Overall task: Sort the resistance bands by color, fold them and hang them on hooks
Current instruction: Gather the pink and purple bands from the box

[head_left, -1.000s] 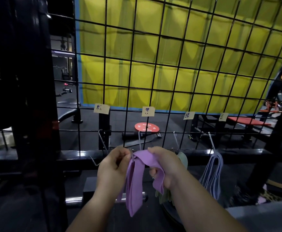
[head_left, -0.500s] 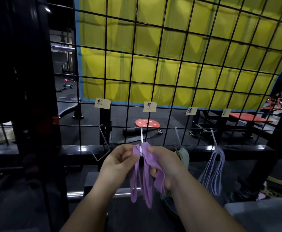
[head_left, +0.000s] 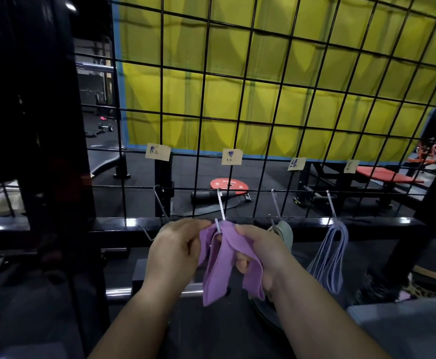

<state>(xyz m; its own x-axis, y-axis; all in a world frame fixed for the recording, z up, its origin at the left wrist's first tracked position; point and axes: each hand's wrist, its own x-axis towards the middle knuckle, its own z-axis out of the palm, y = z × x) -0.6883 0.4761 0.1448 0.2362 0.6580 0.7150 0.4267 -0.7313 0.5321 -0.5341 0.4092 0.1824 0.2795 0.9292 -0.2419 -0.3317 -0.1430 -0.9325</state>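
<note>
A folded purple resistance band (head_left: 222, 265) hangs from the tip of the second metal hook (head_left: 220, 211) on the black wire grid (head_left: 240, 99). My left hand (head_left: 175, 252) pinches the band's left top edge. My right hand (head_left: 260, 255) holds its right fold, fingers curled round it. The first hook (head_left: 159, 203) at the left is bare. A grey-green band (head_left: 284, 233) hangs on the third hook, partly behind my right hand. Thin blue-lilac bands (head_left: 333, 255) hang on the fourth hook. Paper labels (head_left: 231, 156) sit above each hook.
A black horizontal rack bar (head_left: 56, 228) runs behind the hooks and a thick black upright (head_left: 46, 125) stands at the left. Beyond the grid are a yellow curtain, a red weight plate (head_left: 229, 185) on the floor and a red bench (head_left: 387, 177).
Both hands lifted the purple band up to the second hook, and its top fold now sits over the hook's tip. The view has drawn slightly closer to the grid.
</note>
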